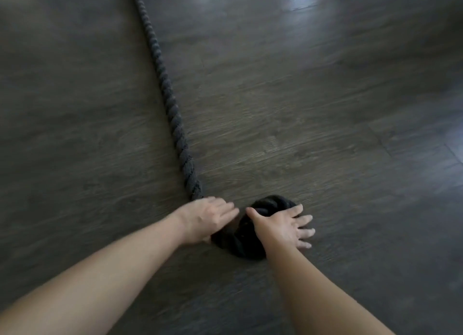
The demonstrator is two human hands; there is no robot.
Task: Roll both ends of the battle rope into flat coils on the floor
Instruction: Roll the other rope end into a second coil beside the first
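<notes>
Nearest the camera, both bare forearms are reaching forward and down to the dark wood-look floor (325, 109), where the very start of a coil is taking shape. Judging by how little is wound, this is the opening of the first coil: only the tip of the battle rope (172, 119) is curling into a small tight coil (248, 242), and the second end is not in view at all.

The right hand (283, 228) is lying flat over that coil with fingers spread and straight, pressing it down rather than gripping it; the fingertips are reaching past it onto the floor. The left hand (209, 219) is resting just beside it on the rope where the straight run is meeting the curl, fingers extended and close together (whether the thumb is hooking under the rope is hidden).

The next move is probably calling for the right hand to pin the centre while the left is feeding rope around it, flat against the floor.

Beyond the hands, the rope is running straight away up and left out of frame.
</notes>
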